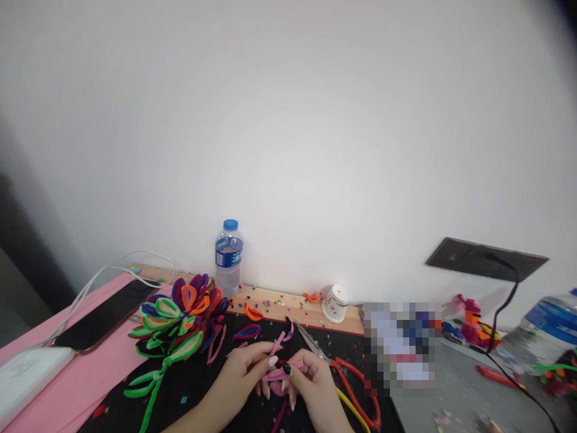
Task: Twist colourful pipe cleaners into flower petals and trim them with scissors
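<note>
Pink fuzzy strips (276, 375), bent into loops, are pinched between both hands low in the middle of the view. My left hand (247, 374) closes on them from the left, with one strip end poking up above its fingers. From the right, my right hand (311, 380) grips the same pink piece, its thumb near the left fingertips. A dark magenta strip (279, 416) hangs below the hands. Scissors with red handles (356, 385) lie just right of my right hand, their blades pointing up and left. To the left rests a multicoloured fuzzy flower (180, 319) with a green stem.
Behind the hands, a water bottle (229, 258) and an upturned paper cup (335, 304) stand by the wall. A phone (106, 316) and white power bank (33, 379) lie left on pink sheets. At right are a red-handled tool (498, 377), a black cable and another bottle (547, 328).
</note>
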### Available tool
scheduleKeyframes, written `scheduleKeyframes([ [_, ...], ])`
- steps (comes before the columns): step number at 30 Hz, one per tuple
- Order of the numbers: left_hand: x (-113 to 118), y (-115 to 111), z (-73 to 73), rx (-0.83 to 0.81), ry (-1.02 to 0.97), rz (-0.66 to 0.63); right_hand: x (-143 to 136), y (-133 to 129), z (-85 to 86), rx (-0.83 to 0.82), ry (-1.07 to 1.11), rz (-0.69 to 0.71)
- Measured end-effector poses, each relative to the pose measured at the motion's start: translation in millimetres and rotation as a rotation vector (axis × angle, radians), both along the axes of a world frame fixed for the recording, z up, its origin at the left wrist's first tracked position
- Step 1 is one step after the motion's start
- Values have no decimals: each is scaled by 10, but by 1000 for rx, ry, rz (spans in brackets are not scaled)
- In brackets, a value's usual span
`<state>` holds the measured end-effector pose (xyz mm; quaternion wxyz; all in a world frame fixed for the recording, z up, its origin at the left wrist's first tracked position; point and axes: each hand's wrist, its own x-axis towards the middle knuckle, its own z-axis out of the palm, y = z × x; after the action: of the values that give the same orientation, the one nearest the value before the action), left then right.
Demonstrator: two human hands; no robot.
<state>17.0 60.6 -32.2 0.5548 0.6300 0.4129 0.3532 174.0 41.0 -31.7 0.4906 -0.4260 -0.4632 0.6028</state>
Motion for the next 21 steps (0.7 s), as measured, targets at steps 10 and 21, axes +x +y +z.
scheduleKeyframes([
  [10, -8, -48, 75, 80, 111, -36, -19, 1, -3, -61, 6, 2],
  [21, -12, -68, 104, 136, 183, -136, -22, 23, -83, -59, 30, -20],
])
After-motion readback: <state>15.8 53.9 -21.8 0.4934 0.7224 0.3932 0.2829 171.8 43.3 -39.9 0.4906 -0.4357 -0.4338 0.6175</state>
